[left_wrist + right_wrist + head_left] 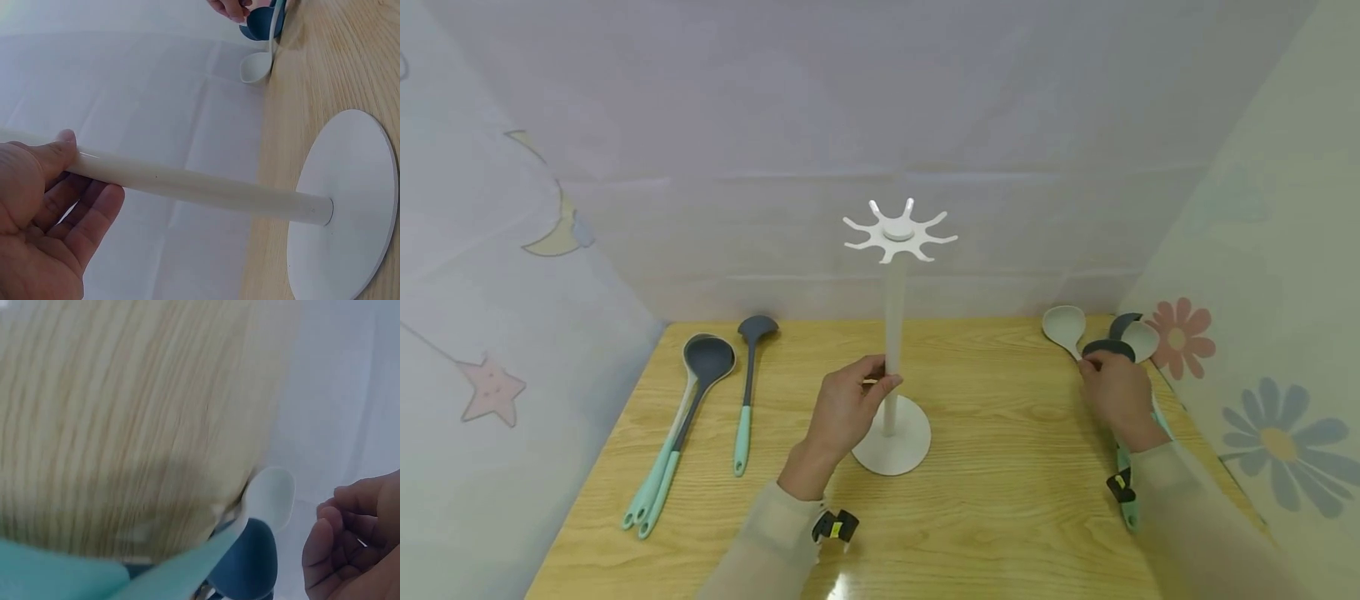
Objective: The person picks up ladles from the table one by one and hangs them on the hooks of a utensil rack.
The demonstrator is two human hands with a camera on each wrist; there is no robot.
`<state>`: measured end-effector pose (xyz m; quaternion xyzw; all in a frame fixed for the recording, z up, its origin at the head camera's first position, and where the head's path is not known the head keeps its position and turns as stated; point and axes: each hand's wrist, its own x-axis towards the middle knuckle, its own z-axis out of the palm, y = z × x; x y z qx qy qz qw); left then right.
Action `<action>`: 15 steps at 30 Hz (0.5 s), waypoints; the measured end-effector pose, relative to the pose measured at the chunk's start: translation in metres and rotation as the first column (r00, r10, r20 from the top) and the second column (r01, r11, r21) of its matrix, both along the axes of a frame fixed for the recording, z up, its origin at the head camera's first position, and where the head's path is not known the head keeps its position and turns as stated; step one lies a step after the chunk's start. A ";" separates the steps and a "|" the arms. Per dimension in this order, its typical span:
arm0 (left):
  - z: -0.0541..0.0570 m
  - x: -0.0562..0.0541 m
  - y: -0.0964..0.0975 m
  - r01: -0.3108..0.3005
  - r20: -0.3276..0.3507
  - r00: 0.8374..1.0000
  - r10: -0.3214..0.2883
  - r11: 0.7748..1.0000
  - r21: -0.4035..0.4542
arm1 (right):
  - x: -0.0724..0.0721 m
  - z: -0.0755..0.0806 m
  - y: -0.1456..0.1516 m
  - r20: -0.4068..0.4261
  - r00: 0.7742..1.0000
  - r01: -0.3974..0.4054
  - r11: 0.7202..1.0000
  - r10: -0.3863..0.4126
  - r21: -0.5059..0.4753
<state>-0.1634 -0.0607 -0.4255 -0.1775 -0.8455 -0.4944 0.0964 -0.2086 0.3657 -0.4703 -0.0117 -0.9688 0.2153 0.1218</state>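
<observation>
A white utensil stand (893,325) rises from the table on a round base (913,454), with a ring of hooks (898,230) at its top. My left hand (842,408) grips its pole (187,184) between thumb and fingers, low above the base. Over at the right, my right hand (1116,396) hovers by several kitchen utensils, its fingers loosely curled. Close to those fingertips are a dark ladle (250,559) and a whitish ladle (275,497). The right wrist view shows a gap between hand and ladles, with mint handles (175,575) in front.
On the left of the wooden table (1000,500) lie overlapping ladles, a dark one (711,358) on top, with mint handles. A separate dark utensil (757,327) lies between them and the stand. Fabric walls (775,125) with printed shapes enclose the back and sides.
</observation>
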 end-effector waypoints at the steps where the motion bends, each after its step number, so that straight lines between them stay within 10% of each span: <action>1: 0.000 0.000 0.000 0.002 -0.001 1.000 -0.002 1.000 0.000 | -0.001 0.001 0.004 0.015 1.000 -0.001 1.000 0.001 0.010; 8: 0.000 0.000 0.000 0.000 -0.004 1.000 0.000 1.000 -0.012 | -0.006 -0.002 0.028 0.140 0.990 -0.016 0.997 0.006 0.071; 15: -0.001 0.000 0.000 -0.001 -0.013 1.000 0.001 1.000 -0.006 | -0.005 -0.005 0.037 0.368 0.930 -0.006 0.998 -0.016 0.059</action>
